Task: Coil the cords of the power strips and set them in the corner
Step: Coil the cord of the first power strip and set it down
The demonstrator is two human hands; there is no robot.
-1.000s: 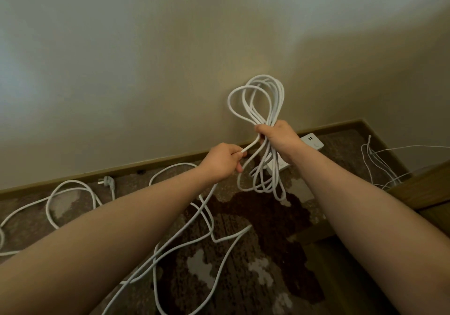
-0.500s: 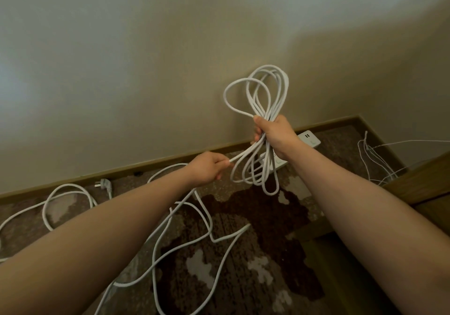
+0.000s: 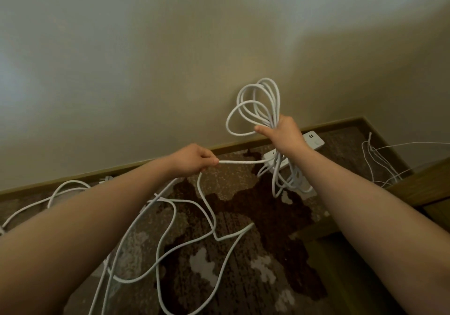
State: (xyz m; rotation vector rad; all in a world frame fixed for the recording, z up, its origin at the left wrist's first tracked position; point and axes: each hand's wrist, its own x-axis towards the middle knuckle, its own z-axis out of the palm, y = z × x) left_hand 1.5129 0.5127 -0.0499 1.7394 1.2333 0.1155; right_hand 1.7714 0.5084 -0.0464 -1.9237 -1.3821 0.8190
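Right hand (image 3: 283, 135) grips the coiled cord (image 3: 258, 105) to keep loops gathered; left hand (image 3: 194, 160) pinches the slack taut, apparently measuring another loop

A white cord (image 3: 260, 110) hangs bunched in uneven loops, its loose remainder snaking across the patterned carpet. A white power strip (image 3: 314, 139) lies by the baseboard.

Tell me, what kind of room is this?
Probably a room in a home, seen at a floor corner: a patterned brown carpet, a plain wall with a wooden baseboard, and a white power strip lying by it.
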